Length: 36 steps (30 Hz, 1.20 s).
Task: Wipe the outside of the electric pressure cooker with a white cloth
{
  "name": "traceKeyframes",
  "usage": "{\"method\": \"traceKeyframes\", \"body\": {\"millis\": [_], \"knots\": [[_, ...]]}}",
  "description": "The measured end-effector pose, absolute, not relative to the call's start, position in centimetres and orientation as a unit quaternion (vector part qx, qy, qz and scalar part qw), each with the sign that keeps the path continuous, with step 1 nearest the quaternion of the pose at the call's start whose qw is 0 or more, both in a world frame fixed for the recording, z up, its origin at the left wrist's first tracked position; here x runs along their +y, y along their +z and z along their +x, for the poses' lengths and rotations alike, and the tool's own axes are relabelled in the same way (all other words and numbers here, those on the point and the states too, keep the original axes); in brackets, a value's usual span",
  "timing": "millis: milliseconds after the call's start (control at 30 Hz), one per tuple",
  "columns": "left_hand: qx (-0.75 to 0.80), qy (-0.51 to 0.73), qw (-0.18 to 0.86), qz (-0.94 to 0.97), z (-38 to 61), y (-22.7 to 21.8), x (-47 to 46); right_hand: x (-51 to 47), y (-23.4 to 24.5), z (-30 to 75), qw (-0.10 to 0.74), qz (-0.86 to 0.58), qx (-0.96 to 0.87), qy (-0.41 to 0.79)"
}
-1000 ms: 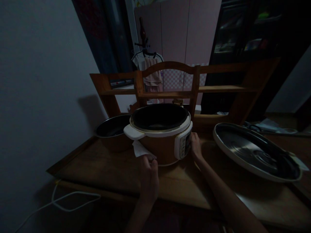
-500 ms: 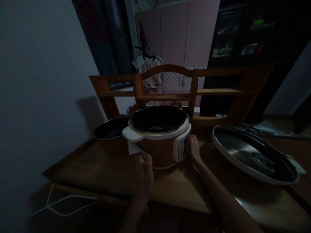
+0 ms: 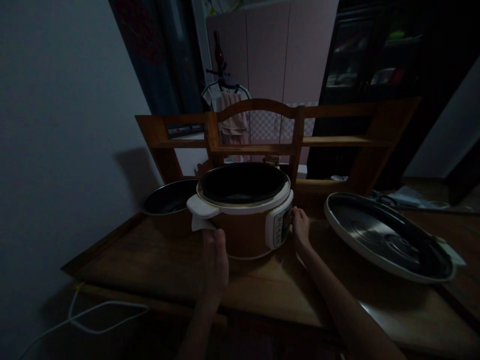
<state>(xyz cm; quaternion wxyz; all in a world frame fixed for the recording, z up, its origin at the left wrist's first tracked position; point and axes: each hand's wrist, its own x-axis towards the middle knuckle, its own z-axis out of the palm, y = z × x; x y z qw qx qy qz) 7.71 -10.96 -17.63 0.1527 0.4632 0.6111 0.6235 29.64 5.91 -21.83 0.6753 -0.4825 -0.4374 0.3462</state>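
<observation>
An electric cooker, with a brown body, white rim and handle and a dark hollow inside, stands uncovered on the wooden desk. My left hand pinches a white wipe, a tissue or thin cloth, just below the cooker's left handle. My right hand is closed against the cooker's right side, beside the control panel; its fingertips are partly hidden. Left of the cooker sits a dark round pot, partly behind it. The round lid lies at the right, its metal inner side facing up.
A low wooden shelf rack rises along the back of the desk. The wall borders the left side. A white cable hangs by the front left edge. Clothes on a stand and pink cabinets are behind.
My left hand has slid a little to the left with the wipe, along the cooker's side under the handle. My right hand keeps its place at the cooker. The view has shifted slightly.
</observation>
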Motion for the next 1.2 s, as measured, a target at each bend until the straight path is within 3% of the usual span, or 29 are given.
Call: {"method": "traceKeyframes", "body": {"millis": [400,1200], "knots": [[0.626,0.604,0.161,0.466,9.7,-19.3,-12.2,5.9,-21.7,29.7,0.685,-0.469,-0.437,0.345],[0.574,0.67,0.161,0.442,8.5,-17.3,-9.5,6.7,-22.5,30.0,0.673,-0.493,-0.429,0.347]]}}
